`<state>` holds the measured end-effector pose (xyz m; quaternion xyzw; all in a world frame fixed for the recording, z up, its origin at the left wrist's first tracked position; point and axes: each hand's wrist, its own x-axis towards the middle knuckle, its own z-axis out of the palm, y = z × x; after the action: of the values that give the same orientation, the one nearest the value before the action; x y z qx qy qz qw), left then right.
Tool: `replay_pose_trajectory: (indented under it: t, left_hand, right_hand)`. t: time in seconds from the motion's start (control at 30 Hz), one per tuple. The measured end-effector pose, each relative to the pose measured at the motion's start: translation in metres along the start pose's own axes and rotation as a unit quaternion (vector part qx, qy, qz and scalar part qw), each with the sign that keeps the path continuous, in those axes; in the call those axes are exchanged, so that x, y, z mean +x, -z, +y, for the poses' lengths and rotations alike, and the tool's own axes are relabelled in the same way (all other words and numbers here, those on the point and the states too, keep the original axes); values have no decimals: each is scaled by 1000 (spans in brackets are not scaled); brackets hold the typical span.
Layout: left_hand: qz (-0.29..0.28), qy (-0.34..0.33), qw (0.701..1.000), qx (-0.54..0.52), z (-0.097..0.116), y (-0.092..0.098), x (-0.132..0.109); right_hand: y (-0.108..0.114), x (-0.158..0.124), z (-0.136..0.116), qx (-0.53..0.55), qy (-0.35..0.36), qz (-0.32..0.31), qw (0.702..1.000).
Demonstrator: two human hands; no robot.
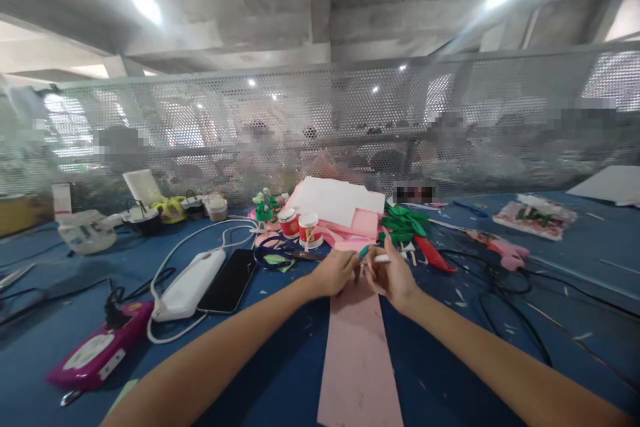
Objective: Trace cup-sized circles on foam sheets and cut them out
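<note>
My left hand (pixel 334 272) is closed, its fingertips at a small teal piece (pixel 363 252) between the two hands. Close beside it my right hand (pixel 395 277) has its fingers bent around a short white stick-like piece (pixel 383 258), thumb raised. Whether the teal and white pieces belong together I cannot tell. Beneath both hands a long strip of pink paper (pixel 357 360) runs toward me. Blue-handled scissors (pixel 273 255) lie left of my left hand, with two red-and-white paper cups (pixel 310 233) just behind.
White sheets (pixel 335 199) are stacked on pink ones at the back. Green ribbon-like material (pixel 403 221) and a pink glue gun (pixel 507 253) with black cable lie right. Leftward are a black phone (pixel 229 281), a white power bank (pixel 193 283) and a purple power strip (pixel 103 347).
</note>
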<state>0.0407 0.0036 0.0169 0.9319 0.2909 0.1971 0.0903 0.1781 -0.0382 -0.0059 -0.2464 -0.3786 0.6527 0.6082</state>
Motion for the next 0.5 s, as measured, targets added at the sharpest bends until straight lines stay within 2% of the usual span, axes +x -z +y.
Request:
replay_pose_trajectory:
  t: [0.03, 0.1, 0.27, 0.37, 0.47, 0.5]
  left_hand:
    - [13, -4, 999, -49, -3, -8, -2]
    - [35, 0, 996, -79, -6, -18, -5]
    - [43, -11, 998, -36, 2, -19, -10]
    - [66, 1, 997, -31, 4, -20, -11]
    - [172, 70, 980, -68, -3, -18, -14]
    - [241, 115, 960, -89, -7, -15, -15]
  right_hand:
    - [3, 3, 1, -8, -17, 16, 1000]
    - [8, 8, 1, -6, -31, 36, 999]
    - [6, 6, 5, 4, 11, 43, 999]
    - [4, 3, 8, 6, 33, 47, 998]
    - [10, 2, 5, 17, 56, 65, 996]
    - [14, 2, 2, 23, 71, 71, 995]
